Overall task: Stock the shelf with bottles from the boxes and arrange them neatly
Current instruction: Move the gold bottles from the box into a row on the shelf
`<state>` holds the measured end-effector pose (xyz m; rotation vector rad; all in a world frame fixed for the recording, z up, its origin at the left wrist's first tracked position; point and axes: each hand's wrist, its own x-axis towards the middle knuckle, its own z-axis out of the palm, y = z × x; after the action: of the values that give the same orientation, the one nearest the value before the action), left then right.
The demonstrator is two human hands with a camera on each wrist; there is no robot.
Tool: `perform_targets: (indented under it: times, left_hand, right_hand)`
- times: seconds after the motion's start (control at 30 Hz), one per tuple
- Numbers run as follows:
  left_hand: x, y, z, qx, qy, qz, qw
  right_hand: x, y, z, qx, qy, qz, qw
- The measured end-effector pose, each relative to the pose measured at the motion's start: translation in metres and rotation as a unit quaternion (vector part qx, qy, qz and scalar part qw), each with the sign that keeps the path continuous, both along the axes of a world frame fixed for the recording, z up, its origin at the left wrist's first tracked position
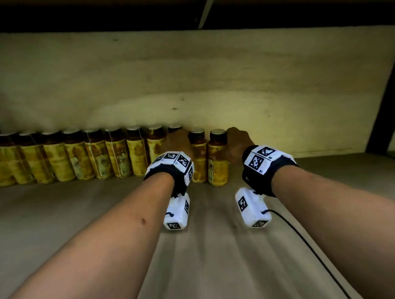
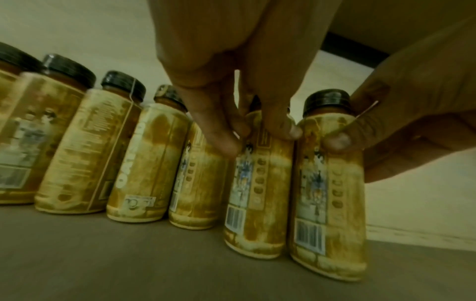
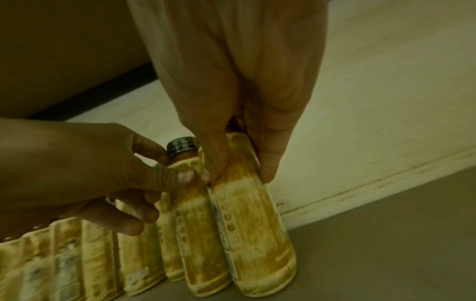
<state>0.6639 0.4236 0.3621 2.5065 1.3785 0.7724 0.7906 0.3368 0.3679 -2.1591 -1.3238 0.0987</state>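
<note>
Amber bottles are standing upright at the right end of the row (image 1: 80, 158) on the shelf (image 1: 218, 249) | right hand (image 1: 238, 145) is gripping the end bottle (image 1: 217, 162) | left hand (image 1: 178, 143) is pinching its neighbour (image 1: 199, 158) | both are sitting slightly nearer than the row, so push far

Down at our right hand (image 3: 231, 85) we see thumb and fingers pinched around the shoulder of the end bottle (image 3: 255, 234), which stands on the shelf board (image 3: 386, 254) close to the pale back wall (image 3: 386, 101). Touching it on the other side, the neighbouring bottle (image 3: 198, 234) is gripped near its dark cap by our left hand (image 3: 85, 173). Beyond that, the row of bottles (image 3: 77, 260) trails off, blurred.
</note>
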Motion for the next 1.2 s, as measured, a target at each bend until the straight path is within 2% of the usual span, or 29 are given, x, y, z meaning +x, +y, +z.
perform_targets:
  times: [0.13,0.3,0.43,0.53,0.6,0.67,0.73,0.87,1.03,1.2]
  left_hand:
    - [0.017,0.031,-0.011,0.073,0.008,0.022,0.997]
    - [0.032,0.047,0.001,0.101,0.085,0.017,0.991]
    - [0.032,0.049,0.001,0.091,0.095,0.008,0.991]
    - [0.028,0.033,-0.005,0.028,0.061,0.002,0.998]
    - [0.018,0.021,-0.009,-0.019,0.024,-0.019,0.999]
    - [0.003,0.004,-0.009,-0.044,-0.008,-0.053,0.998]
    - [-0.016,-0.022,-0.005,-0.057,-0.005,-0.086,0.995]
    - [-0.064,-0.096,-0.002,-0.135,0.023,-0.147,0.980]
    - [-0.128,-0.199,-0.021,-0.301,-0.048,-0.236,0.923]
    - [-0.170,-0.267,-0.075,-0.392,-0.121,-0.287,0.866]
  right_hand:
    - [0.015,0.035,0.000,0.004,-0.013,-0.009,1.000]
    - [0.028,0.069,-0.003,0.007,-0.032,-0.035,0.999]
    - [0.030,0.073,-0.003,0.001,-0.029,-0.020,0.999]
    - [0.028,0.057,-0.009,-0.007,0.040,-0.001,0.999]
    - [0.022,0.037,-0.013,-0.012,0.103,0.009,0.995]
    - [0.014,0.011,-0.013,-0.023,0.083,0.011,0.996]
    - [0.001,-0.020,-0.007,-0.053,0.050,0.029,0.997]
    - [-0.037,-0.099,-0.002,-0.075,0.092,0.073,0.990]
    - [-0.096,-0.208,-0.031,-0.050,0.249,0.116,0.960]
    - [-0.148,-0.287,-0.101,-0.002,0.397,0.109,0.911]
